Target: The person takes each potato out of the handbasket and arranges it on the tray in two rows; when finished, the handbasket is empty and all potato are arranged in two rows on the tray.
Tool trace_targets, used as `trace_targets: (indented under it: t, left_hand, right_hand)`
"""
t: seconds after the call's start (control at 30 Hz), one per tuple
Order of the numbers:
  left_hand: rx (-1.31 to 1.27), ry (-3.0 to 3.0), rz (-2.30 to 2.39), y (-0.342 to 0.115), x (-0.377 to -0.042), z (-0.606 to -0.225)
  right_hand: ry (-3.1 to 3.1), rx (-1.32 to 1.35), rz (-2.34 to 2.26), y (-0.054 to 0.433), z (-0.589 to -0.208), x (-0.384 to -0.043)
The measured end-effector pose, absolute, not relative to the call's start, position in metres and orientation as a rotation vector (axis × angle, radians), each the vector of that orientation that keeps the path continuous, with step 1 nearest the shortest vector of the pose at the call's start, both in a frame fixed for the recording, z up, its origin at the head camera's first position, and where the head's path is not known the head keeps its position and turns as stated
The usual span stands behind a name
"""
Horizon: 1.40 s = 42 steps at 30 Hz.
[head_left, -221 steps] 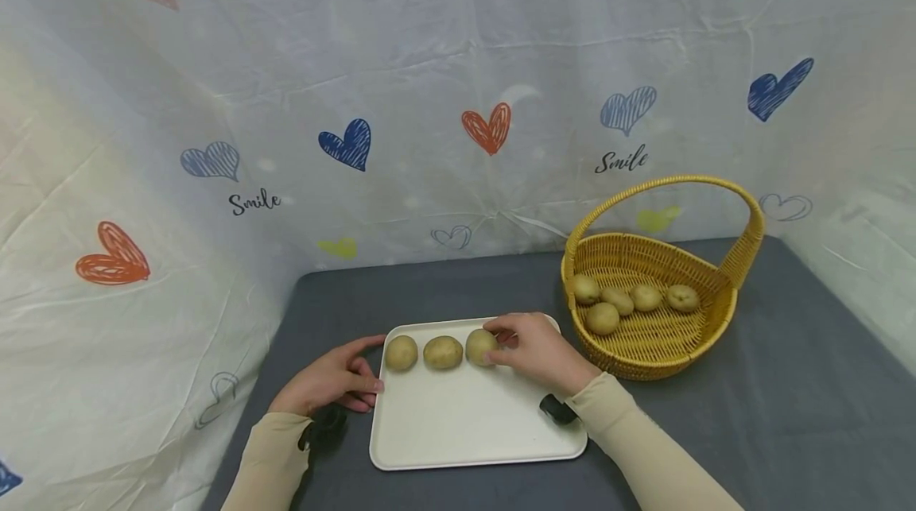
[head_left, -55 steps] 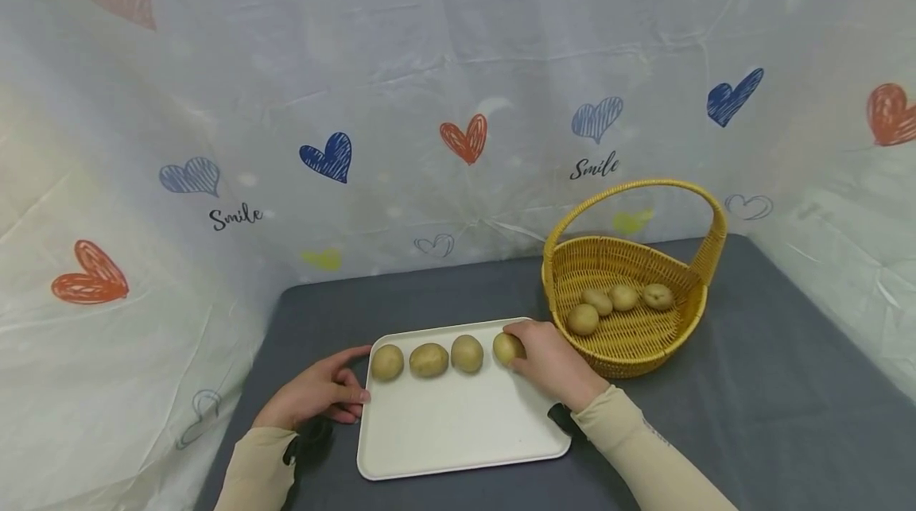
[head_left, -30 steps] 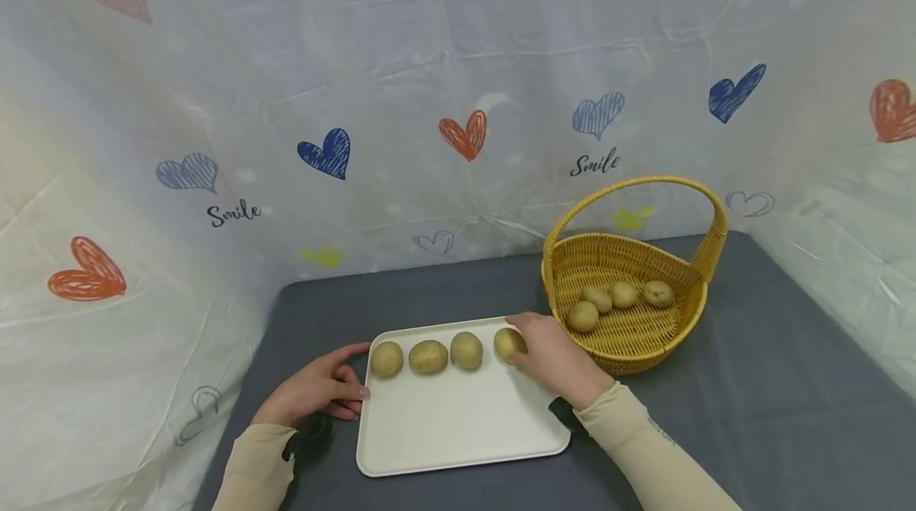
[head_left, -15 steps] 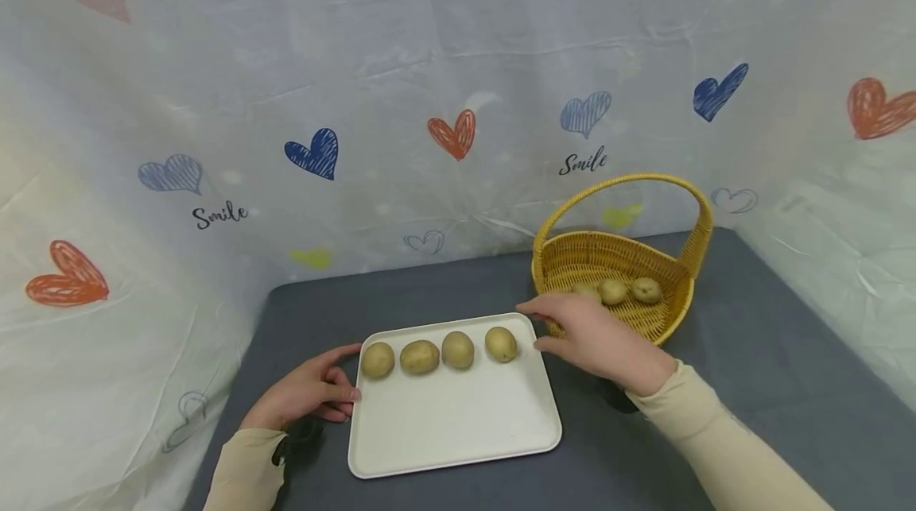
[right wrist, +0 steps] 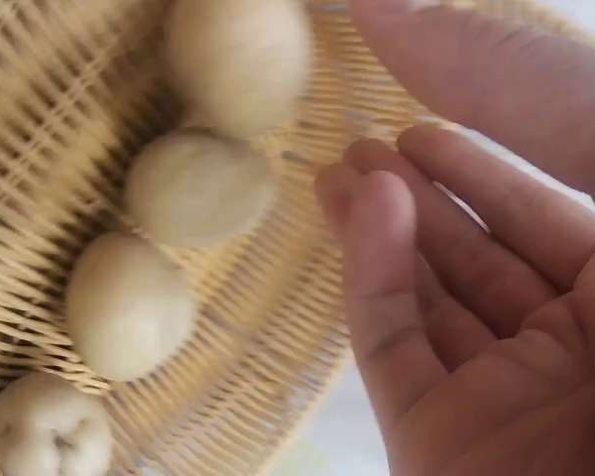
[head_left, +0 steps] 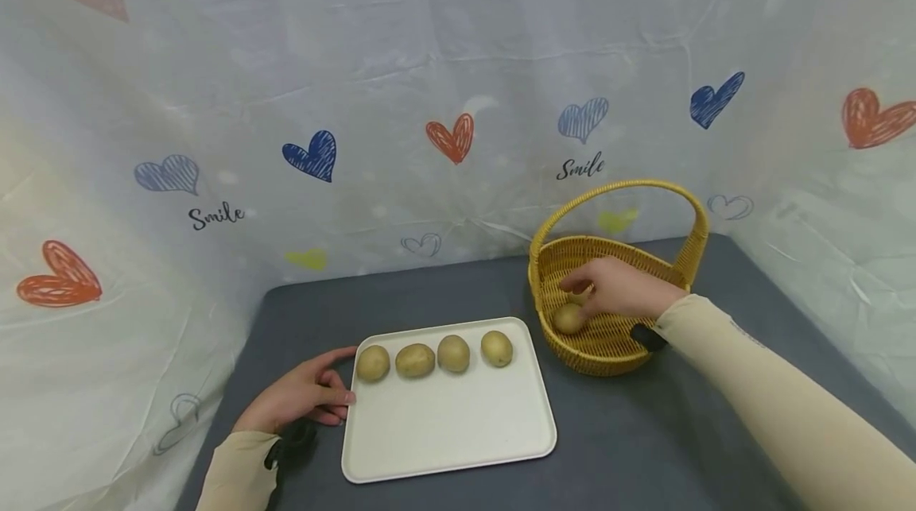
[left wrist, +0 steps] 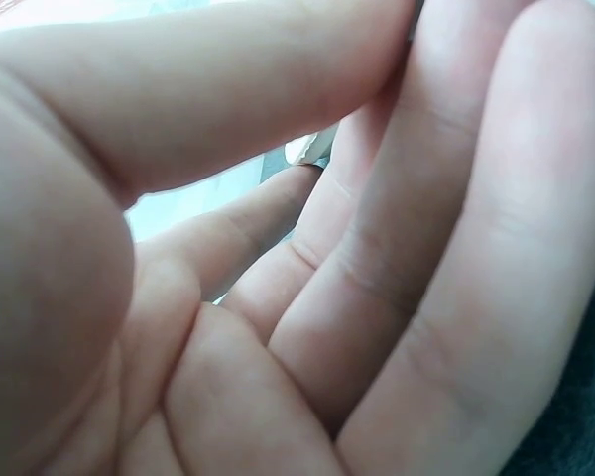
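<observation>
My left hand (head_left: 299, 394) rests at the left edge of a white rectangular tray (head_left: 458, 431), index finger and thumb touching its rim. Several potatoes (head_left: 415, 361) lie in a row along the tray's far side; the rightmost potato (head_left: 497, 348) sits slightly apart. My right hand (head_left: 622, 288) is inside the yellow wicker basket (head_left: 597, 364), over its potatoes. Its thumb is close to the nearest potato (head_left: 568, 319). In the right wrist view, the fingers (right wrist: 382, 268) are bent loosely with nothing between them, beside several potatoes (right wrist: 129, 305).
The basket's tall arched handle (head_left: 622, 183) rises behind and over my right hand. Dark grey cloth (head_left: 408, 296) covers the table. A white curtain (head_left: 386, 161) printed with hearts hangs behind and at both sides.
Earlier my right hand set a third potato on the tray, then a fourth to its right. It let go and moved right into the basket. My left hand stayed at the tray's edge.
</observation>
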<state>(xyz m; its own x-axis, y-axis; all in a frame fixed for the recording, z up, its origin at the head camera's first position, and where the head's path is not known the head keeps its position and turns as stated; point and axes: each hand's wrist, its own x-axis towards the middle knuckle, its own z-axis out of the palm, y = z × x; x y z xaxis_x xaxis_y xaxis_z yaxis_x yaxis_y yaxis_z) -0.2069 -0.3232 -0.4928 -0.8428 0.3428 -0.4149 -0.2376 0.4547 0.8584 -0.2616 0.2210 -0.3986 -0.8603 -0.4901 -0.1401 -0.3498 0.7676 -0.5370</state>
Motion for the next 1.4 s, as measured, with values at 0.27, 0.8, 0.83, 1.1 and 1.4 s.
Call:
trace_targets:
  t: [0.27, 0.8, 0.83, 1.1, 1.4]
  left_hand:
    - [0.068, 2.134, 1.416, -0.326, -0.205, -0.496]
    - [0.074, 2.149, 1.420, -0.324, -0.207, -0.494]
    - [0.073, 2.151, 1.418, -0.324, -0.207, -0.494]
    - [0.084, 2.154, 1.418, -0.325, -0.207, -0.496]
    - [0.084, 2.164, 1.414, -0.324, -0.204, -0.493]
  right_hand:
    - [2.674, -0.760, -0.650, 0.216, -0.423, -0.280]
    - [2.674, -0.873, -0.571, 0.212, -0.433, -0.289]
    - [2.673, -0.887, -0.575, 0.212, -0.433, -0.289]
    - [2.740, -0.817, -0.609, 0.220, -0.421, -0.280]
    - [2.830, -0.714, -0.695, 0.222, -0.389, -0.249]
